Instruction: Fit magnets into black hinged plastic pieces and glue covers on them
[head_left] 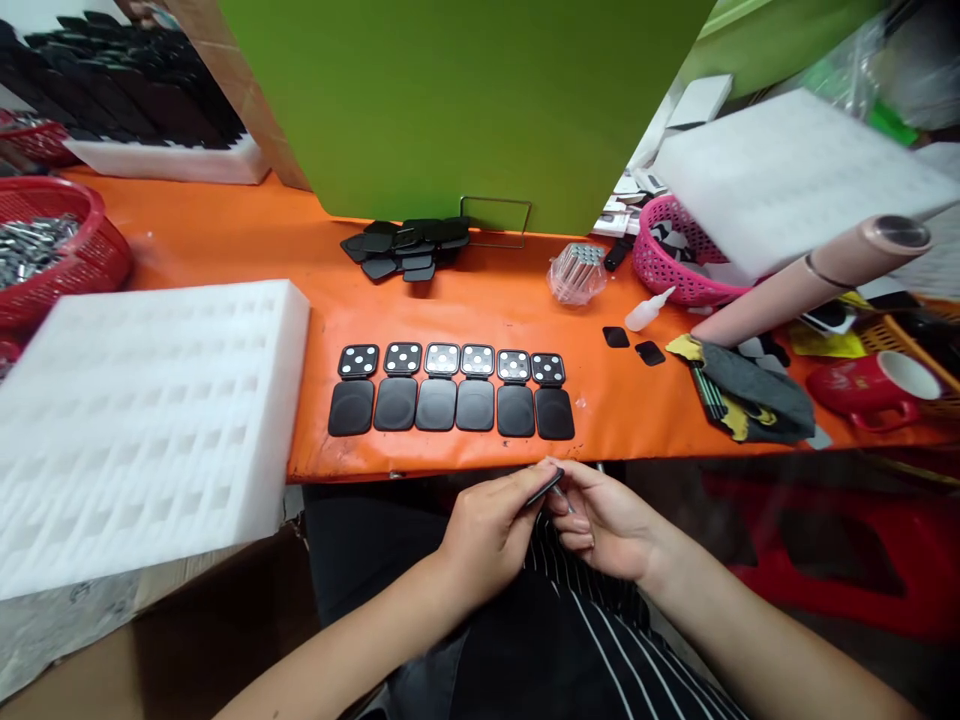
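Note:
At the table's front edge, above my lap, my left hand (484, 540) is closed around a small flat black plate (546, 487), tilted on edge. My right hand (611, 525) meets it from the other side, its fingers pinched at the plate's corner. A thin greyish sliver shows by those fingertips, too small to name. Just beyond both hands lies a row of several hinged black holders, opened out flat. Their upper leaves (403, 358) carry white dots; their lower leaves (395, 404) are plain black.
A white foam tray (150, 420) with slots covers the left side. Behind the row lie a pile of black plates (409, 245) and a wrapped bundle of silver rods (577, 272). Rightward are a dropper bottle (649, 310), a pink basket (679, 275), a pink flask (810, 285) and a red mug (862, 390).

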